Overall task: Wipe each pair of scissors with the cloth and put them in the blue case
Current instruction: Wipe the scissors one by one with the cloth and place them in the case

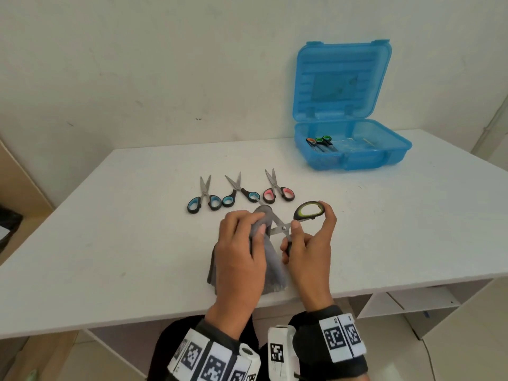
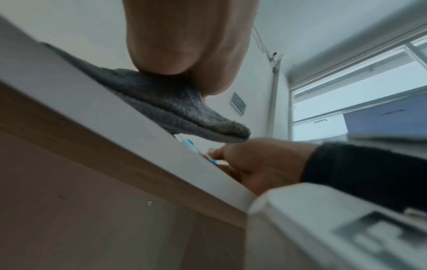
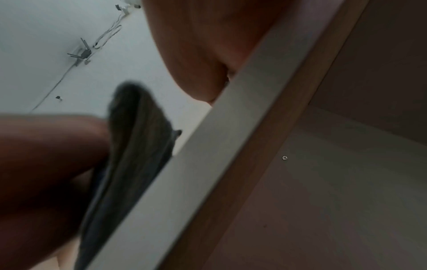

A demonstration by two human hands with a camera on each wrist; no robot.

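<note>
Head view shows the wiping step in hand: the lime-handled scissors [image 1: 299, 218] are held open just above the near part of the white table [image 1: 110, 229], one blade buried in the grey cloth [image 1: 265, 243]. The right hand [image 1: 310, 243] grips them, thumb near the pivot, fingers curled round the upper loop and the lower handle. The left hand [image 1: 242, 251] has its fingers curled round the cloth, pinching it over the blade; the rest of the cloth trails down onto the table toward the near edge.

Just beyond the hands lie three more pairs in a row: two blue-handled scissors [image 1: 204, 198] and [image 1: 240, 193], then the pink-handled scissors [image 1: 277, 188]. Well apart, at the far right, the blue case [image 1: 351, 152] stands with its lid up, and at least one pair with green and orange loops already lies inside it.

I judge the job well short of half done. Next, the cloth should slide off toward the tip, keeping fingers off the edge, then the blades close and the right hand carries the pair over to the case.
</note>
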